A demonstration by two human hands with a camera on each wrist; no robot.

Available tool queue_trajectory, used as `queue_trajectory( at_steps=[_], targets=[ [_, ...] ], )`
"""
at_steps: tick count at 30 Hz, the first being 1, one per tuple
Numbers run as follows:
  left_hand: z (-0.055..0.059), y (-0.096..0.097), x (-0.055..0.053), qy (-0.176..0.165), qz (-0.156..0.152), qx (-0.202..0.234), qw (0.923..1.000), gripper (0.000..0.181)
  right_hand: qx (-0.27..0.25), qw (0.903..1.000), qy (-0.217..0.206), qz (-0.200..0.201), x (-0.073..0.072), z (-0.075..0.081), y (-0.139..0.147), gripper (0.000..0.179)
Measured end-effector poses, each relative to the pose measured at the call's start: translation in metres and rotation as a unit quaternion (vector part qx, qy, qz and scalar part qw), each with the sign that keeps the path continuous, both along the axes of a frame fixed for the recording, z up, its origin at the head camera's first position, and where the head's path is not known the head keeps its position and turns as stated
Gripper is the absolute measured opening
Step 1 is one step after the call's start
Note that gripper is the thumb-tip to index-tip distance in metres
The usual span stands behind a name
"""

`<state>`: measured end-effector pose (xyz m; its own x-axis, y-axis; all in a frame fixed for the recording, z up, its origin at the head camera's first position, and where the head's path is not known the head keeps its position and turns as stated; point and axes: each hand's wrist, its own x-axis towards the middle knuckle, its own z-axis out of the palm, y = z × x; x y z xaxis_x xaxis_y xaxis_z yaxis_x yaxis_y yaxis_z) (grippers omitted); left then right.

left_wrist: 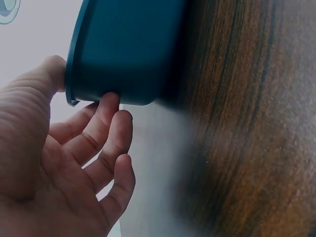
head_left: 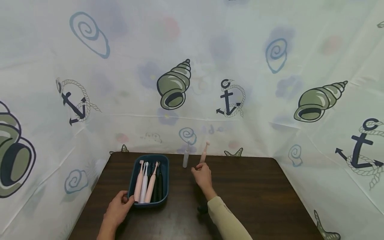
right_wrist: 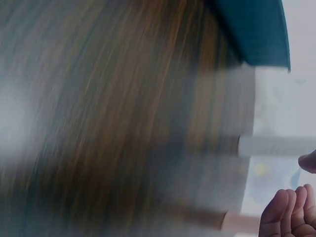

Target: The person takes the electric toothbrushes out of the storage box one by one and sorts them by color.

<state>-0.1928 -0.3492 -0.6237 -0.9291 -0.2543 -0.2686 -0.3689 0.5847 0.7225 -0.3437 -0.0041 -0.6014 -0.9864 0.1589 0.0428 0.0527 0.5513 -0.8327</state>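
In the head view a dark blue bin [head_left: 166,180] stands at the left of the table, holding several electric toothbrushes: two pink, one white and some black. My left hand [head_left: 118,208] pinches the bin's near left corner, thumb over the rim and a fingertip against the outer wall [left_wrist: 128,59]. A white electric toothbrush [head_left: 186,159] stands upright near the table's far edge. To its right stands a pink electric toothbrush [head_left: 204,155], its lower part hidden by my right hand [head_left: 203,178]. In the right wrist view, the thumb and fingers are apart beside the pink handle [right_wrist: 239,222].
The dark wooden table [head_left: 249,193] extends to the right of my right arm. A small black object [head_left: 202,209] shows beside the right sleeve. A pale cloth [head_left: 135,66] printed with shells and anchors hangs behind the table and on both sides.
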Motion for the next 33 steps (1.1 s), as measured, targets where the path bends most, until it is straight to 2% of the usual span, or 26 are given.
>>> queue_trajectory(
  at_steps=[9,16,20,26,29,33],
  targets=[
    [0.002,0.002,0.002,0.007,0.009,0.001,0.9999,0.068,-0.016,0.9965,0.022,0.079,0.013,0.022,-0.047,0.023],
    [0.001,-0.002,0.005,0.017,0.024,0.007,0.9995,0.067,0.018,0.9888,0.031,0.145,0.023,0.039,-0.087,0.026],
    [0.002,-0.001,0.005,0.016,0.027,0.008,0.9995,0.069,0.05,0.9853,0.021,0.162,0.028,0.045,-0.105,0.027],
    [0.003,0.005,0.003,0.021,0.024,0.013,0.9994,0.069,0.095,0.9769,-0.022,0.19,0.034,0.048,-0.125,0.031],
    [0.003,0.008,0.003,0.026,0.027,0.015,0.9992,0.068,0.105,0.972,-0.039,0.207,0.036,0.047,-0.133,0.035],
    [0.003,0.01,0.004,0.029,0.031,0.014,0.999,0.067,0.111,0.9684,-0.05,0.218,0.035,0.046,-0.143,0.029]
  ],
)
